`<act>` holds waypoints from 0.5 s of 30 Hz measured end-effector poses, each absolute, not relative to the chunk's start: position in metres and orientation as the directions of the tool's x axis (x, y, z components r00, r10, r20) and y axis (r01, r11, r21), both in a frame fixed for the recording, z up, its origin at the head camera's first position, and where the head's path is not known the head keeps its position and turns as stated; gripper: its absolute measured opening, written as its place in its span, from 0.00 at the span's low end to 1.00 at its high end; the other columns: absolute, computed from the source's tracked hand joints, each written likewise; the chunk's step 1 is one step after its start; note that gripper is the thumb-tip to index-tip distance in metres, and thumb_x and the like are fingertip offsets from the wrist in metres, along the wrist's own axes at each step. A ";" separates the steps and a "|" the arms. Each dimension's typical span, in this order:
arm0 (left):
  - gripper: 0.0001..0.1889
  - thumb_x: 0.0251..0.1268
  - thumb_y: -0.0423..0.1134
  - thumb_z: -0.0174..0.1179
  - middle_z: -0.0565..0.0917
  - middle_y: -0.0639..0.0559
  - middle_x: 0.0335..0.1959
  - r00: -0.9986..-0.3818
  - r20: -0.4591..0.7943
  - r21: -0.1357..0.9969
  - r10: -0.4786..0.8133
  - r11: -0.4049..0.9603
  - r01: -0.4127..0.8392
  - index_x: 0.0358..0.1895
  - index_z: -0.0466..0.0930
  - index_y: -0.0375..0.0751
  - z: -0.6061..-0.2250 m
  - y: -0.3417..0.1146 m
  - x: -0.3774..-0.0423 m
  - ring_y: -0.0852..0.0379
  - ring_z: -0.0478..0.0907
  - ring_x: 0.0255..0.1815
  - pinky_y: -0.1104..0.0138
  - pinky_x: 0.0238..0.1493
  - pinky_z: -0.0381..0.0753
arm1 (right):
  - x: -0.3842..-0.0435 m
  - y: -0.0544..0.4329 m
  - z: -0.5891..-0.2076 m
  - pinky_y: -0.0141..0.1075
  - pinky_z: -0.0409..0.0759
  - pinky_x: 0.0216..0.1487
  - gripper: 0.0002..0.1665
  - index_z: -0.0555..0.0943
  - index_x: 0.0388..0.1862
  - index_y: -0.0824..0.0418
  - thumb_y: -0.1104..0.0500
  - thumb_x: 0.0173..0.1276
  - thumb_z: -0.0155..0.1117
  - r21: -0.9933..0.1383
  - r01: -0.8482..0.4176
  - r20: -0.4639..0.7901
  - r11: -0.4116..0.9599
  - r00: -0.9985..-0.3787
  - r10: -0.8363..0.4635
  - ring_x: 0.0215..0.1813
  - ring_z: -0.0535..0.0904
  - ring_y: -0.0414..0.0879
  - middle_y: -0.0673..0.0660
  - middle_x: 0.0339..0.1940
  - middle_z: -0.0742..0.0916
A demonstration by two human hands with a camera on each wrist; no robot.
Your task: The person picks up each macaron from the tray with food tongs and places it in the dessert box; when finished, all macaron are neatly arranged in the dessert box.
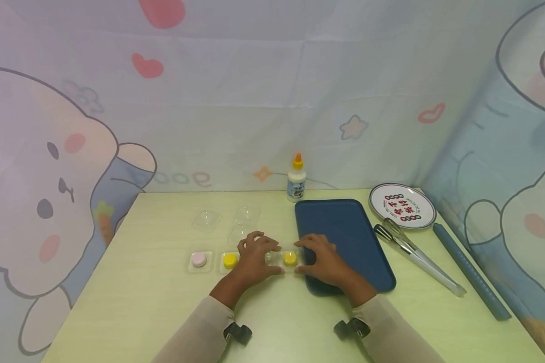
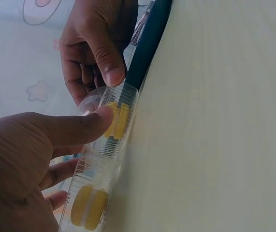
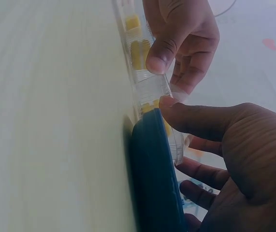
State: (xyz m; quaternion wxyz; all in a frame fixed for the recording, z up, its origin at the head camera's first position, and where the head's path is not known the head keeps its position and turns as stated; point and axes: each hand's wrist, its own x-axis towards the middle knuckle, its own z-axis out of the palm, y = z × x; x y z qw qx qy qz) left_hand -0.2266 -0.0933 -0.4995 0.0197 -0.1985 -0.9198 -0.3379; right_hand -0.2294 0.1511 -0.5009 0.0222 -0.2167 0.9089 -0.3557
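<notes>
My left hand (image 1: 258,258) and right hand (image 1: 323,259) meet from both sides at a clear plastic box (image 3: 153,88) holding a yellow macaron (image 1: 290,258). Thumb on the near side and fingers on the far side, each hand pinches this box, which overlaps the tray's left edge in the right wrist view. Beside my left hand stands a clear box with another yellow macaron (image 1: 230,260), partly hidden by that hand in the head view. Farther left, a pink macaron (image 1: 199,259) sits in its own clear box.
Clear domed lids (image 1: 206,218) lie behind the boxes. A dark blue tray (image 1: 340,222) is under and right of my right hand. A glue bottle (image 1: 296,184) stands at the back; a printed plate (image 1: 402,205), metal tongs (image 1: 418,257) and a blue-grey bar (image 1: 472,272) lie right.
</notes>
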 end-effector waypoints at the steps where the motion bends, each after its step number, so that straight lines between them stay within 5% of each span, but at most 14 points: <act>1: 0.28 0.55 0.44 0.85 0.86 0.43 0.65 -0.921 0.169 0.612 0.352 0.694 0.378 0.60 0.91 0.41 -0.499 -0.093 -0.227 0.33 0.61 0.82 0.27 0.78 0.50 | -0.229 0.151 -0.501 0.79 0.60 0.73 0.37 0.83 0.71 0.59 0.55 0.64 0.86 -0.658 -0.378 0.114 0.651 -0.905 -0.410 0.78 0.69 0.66 0.63 0.72 0.82; 15: 0.29 0.55 0.43 0.85 0.86 0.41 0.65 -0.913 0.177 0.595 0.367 0.699 0.396 0.60 0.89 0.40 -0.496 -0.095 -0.226 0.31 0.62 0.81 0.27 0.77 0.51 | -0.229 0.151 -0.500 0.76 0.62 0.72 0.37 0.83 0.71 0.59 0.54 0.64 0.86 -0.662 -0.375 0.115 0.649 -0.907 -0.406 0.77 0.70 0.65 0.62 0.72 0.82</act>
